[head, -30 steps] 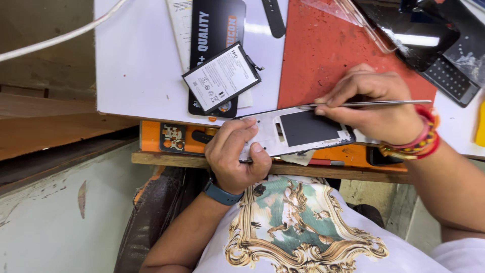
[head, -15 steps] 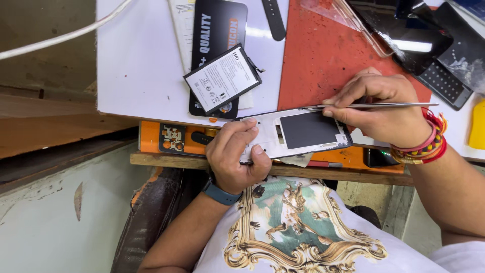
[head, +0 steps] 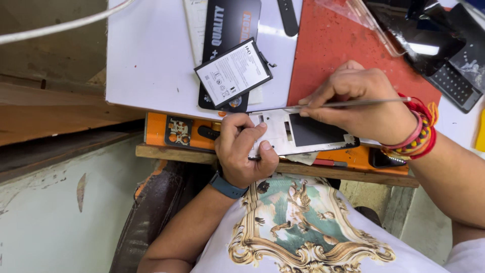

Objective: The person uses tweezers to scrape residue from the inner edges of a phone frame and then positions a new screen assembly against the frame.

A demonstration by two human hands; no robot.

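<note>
- Two bare hands work at the near edge of a white-topped table [head: 151, 55].
- Left hand [head: 242, 151], with a blue band at the wrist, has its grip closed around one end of a white, flat phone frame with a dark rectangular opening [head: 298, 134], thumb on top and fingers curled beneath.
- That phone frame lies roughly level, sticking out over the table's front edge above an orange strip [head: 172, 131], between the two hands.
- Right hand [head: 364, 101], wearing red and yellow thread bracelets [head: 417, 134], pinches a thin, silvery metal tool [head: 364, 103] between thumb and fingertips; the tool lies nearly level, its tip over the frame's upper edge.
- Whether the tip touches the frame cannot be told.
- Just beyond the left hand, a black-edged flat battery with a white label [head: 233, 72] rests tilted on a black card package [head: 230, 30].
- A red mat [head: 343, 45] covers the table beneath the right hand.
</note>
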